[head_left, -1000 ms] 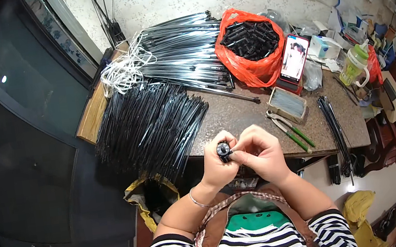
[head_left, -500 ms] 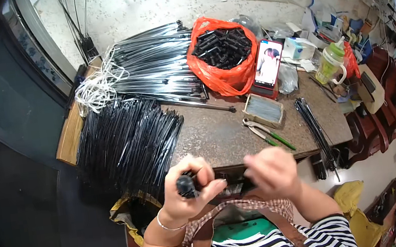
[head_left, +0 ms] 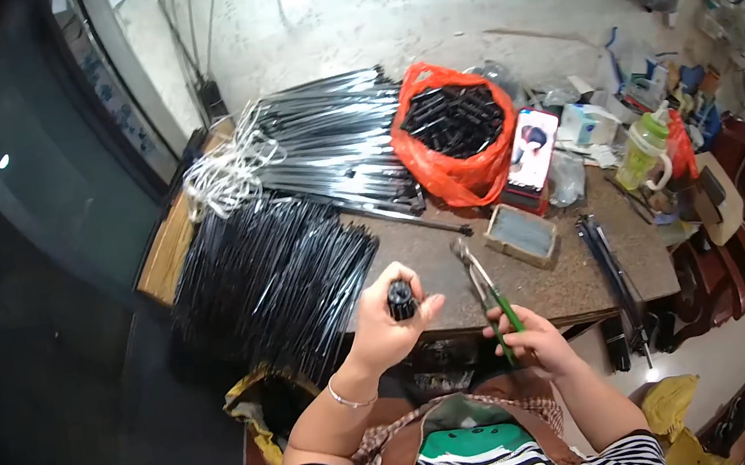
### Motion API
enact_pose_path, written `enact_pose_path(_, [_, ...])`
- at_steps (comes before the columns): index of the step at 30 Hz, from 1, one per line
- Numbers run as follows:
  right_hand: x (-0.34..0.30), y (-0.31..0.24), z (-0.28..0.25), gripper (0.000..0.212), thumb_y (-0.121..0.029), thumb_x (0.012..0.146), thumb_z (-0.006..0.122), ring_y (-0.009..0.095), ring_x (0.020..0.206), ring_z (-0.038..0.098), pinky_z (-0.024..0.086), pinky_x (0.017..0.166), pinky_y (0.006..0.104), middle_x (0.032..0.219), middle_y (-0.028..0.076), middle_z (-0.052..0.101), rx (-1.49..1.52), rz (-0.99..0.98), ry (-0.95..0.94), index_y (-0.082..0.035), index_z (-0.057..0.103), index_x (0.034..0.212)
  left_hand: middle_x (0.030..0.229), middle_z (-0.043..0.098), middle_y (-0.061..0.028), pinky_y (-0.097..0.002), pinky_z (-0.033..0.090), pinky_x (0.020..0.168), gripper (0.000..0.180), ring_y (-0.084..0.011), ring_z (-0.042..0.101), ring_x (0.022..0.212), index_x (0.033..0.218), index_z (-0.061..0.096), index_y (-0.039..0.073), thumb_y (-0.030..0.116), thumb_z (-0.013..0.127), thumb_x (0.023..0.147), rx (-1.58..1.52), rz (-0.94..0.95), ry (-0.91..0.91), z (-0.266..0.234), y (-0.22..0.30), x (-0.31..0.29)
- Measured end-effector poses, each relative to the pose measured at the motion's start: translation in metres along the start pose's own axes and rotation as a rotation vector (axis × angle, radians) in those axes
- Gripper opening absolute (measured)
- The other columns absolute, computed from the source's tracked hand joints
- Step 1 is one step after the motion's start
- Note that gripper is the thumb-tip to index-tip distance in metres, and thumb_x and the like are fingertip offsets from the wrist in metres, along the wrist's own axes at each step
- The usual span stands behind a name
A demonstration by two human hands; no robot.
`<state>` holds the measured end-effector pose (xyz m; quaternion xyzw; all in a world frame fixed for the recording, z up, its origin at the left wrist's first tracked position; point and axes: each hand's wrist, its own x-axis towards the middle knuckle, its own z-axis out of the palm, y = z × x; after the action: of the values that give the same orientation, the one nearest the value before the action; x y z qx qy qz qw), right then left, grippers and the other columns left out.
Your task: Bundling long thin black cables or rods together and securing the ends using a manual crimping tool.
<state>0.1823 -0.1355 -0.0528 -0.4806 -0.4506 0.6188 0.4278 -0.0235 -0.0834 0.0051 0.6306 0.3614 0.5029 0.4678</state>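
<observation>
My left hand (head_left: 383,327) is closed around a black, round, ribbed piece (head_left: 401,301), held upright with its end facing up. The rest of that piece is hidden by the fist. Green-handled pincers (head_left: 506,309) are in my right hand (head_left: 543,348), fingers around the handles near the table's front edge. Their metal jaws point away from me. Just beyond the jaws lies a small open box (head_left: 524,236) of thin grey pieces. Left of my left hand spreads a large pile of thin black rods (head_left: 274,269).
Silvery rods (head_left: 331,134) and a white cord bundle (head_left: 228,171) lie at the back left. An orange-red bag (head_left: 454,175) holds black tubular parts. Right of it are a phone (head_left: 533,147), a green-topped bottle (head_left: 644,150) and a bundle of black rods (head_left: 611,272).
My right hand has taken hold of the pincers, which lay on the table, and turned their jaws away. My left hand has moved right and farther out with the black piece. The view has shifted.
</observation>
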Motion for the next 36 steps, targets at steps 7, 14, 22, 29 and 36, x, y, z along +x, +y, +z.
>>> enact_pose_path(7, [-0.035, -0.057, 0.020, 0.022, -0.022, 0.043, 0.062, 0.030, 0.089, 0.037, 0.021, 0.077, 0.0465, 0.087, 0.004, 0.046, -1.319, -1.056, 0.192, -0.009, 0.050, 0.055, 0.060, 0.042, 0.0024, -0.0151, 0.035, 0.049, 0.020, -0.0019, 0.040, 0.054, 0.067, 0.039, 0.004, -0.003, 0.057, 0.065, 0.082, 0.090, 0.065, -0.016, -0.017, -0.005])
enact_pose_path(14, [-0.028, -0.066, 0.019, 0.023, -0.012, 0.045, 0.063, 0.029, 0.083, 0.046, 0.034, 0.070, 0.0386, 0.084, 0.004, 0.051, -1.346, -1.198, 0.156, -0.002, 0.052, 0.064, 0.061, 0.043, 0.0010, -0.0159, 0.036, 0.052, 0.018, -0.0029, 0.041, 0.057, 0.067, 0.038, 0.003, -0.008, 0.052, 0.064, 0.231, 0.098, 0.164, -0.015, 0.000, -0.010])
enact_pose_path(22, [-0.015, -0.014, 0.016, 0.027, -0.017, 0.074, 0.047, 0.021, 0.060, 0.053, 0.045, 0.053, 0.0258, 0.064, 0.013, 0.050, 0.374, 0.190, -0.608, 0.004, 0.045, 0.091, 0.066, 0.042, -0.0010, -0.0181, 0.038, 0.058, 0.023, -0.0053, 0.040, 0.061, 0.069, 0.037, 0.004, -0.011, 0.053, 0.061, -0.120, 0.120, -0.118, -0.015, 0.000, -0.007])
enact_pose_path(29, [0.001, -0.059, 0.025, 0.053, -0.005, 0.049, 0.055, 0.028, 0.064, 0.046, 0.038, 0.055, 0.0319, 0.078, 0.013, 0.047, -1.193, -1.130, 0.284, -0.001, 0.039, 0.100, 0.066, 0.043, -0.0012, -0.0176, 0.036, 0.057, 0.022, -0.0050, 0.040, 0.061, 0.070, 0.037, 0.004, -0.007, 0.054, 0.060, 0.042, 0.175, -0.008, -0.026, 0.009, -0.005])
enact_pose_path(36, [-0.017, -0.040, 0.039, 0.028, -0.007, 0.060, 0.056, 0.008, 0.047, 0.046, 0.037, 0.042, 0.0208, 0.059, 0.004, 0.050, 0.096, 0.530, -0.668, -0.001, 0.049, 0.086, 0.066, 0.043, -0.0015, -0.0174, 0.036, 0.056, 0.026, -0.0055, 0.040, 0.060, 0.069, 0.038, 0.004, -0.007, 0.058, 0.057, -0.199, 0.120, -0.209, -0.024, 0.024, -0.003])
